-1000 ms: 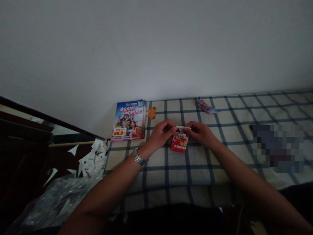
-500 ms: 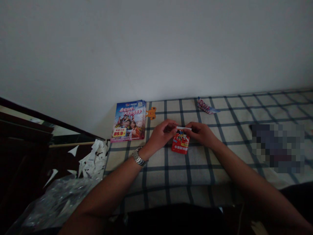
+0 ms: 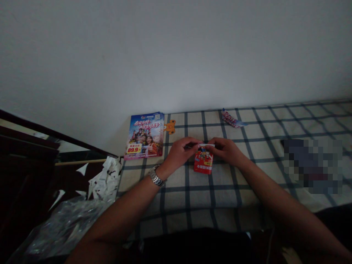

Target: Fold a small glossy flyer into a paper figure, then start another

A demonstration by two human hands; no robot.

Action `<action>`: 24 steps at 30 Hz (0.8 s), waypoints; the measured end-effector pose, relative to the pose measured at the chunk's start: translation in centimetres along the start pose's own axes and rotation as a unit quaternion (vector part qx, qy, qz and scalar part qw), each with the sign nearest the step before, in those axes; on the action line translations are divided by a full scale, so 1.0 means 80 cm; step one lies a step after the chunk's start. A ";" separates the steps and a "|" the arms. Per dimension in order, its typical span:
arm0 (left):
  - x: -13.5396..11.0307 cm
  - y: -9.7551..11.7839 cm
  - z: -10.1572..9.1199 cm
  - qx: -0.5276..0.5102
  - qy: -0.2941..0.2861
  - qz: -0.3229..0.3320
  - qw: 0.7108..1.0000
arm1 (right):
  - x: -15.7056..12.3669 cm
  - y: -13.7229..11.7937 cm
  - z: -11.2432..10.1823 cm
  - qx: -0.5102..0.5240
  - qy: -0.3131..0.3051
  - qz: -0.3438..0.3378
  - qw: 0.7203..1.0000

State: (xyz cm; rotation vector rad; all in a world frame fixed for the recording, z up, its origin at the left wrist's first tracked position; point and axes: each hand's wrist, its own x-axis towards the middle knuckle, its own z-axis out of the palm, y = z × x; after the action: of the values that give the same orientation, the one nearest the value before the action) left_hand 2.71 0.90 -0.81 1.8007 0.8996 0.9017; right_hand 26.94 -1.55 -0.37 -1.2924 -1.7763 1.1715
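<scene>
A small red printed leaflet (image 3: 203, 163) with cartoon figures lies on the checked cloth (image 3: 220, 183), its white top edge folded over. My left hand (image 3: 180, 151), a metal watch on its wrist, pinches that top edge from the left. My right hand (image 3: 224, 149) pinches the same edge from the right. The fingertips of both hands nearly meet above the leaflet.
A stack of colourful flyers (image 3: 145, 135) lies at the cloth's back left corner, an orange cut-out (image 3: 170, 127) beside it. A folded paper piece (image 3: 232, 119) lies near the wall. Torn white scraps (image 3: 106, 178) and clear plastic (image 3: 63, 227) sit left. A blurred dark patch (image 3: 313, 165) lies right.
Both hands have drawn slightly closer together on the leaflet's top edge, and the leaflet has turned a little straighter.
</scene>
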 end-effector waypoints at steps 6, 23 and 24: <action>0.004 0.003 0.000 -0.033 -0.020 -0.031 0.999 | -0.001 0.000 0.000 0.004 0.001 -0.008 1.000; 0.003 -0.004 0.000 -0.055 0.043 -0.022 0.997 | 0.002 -0.013 0.000 0.074 0.036 0.021 0.996; 0.003 -0.003 0.000 -0.056 0.047 -0.021 0.997 | 0.002 -0.014 0.000 0.076 0.036 0.023 0.996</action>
State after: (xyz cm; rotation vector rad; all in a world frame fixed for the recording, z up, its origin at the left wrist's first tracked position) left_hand 2.76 1.23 -0.98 1.6494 0.9246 0.9965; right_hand 26.50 -1.55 0.70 -1.2753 -1.5813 1.2435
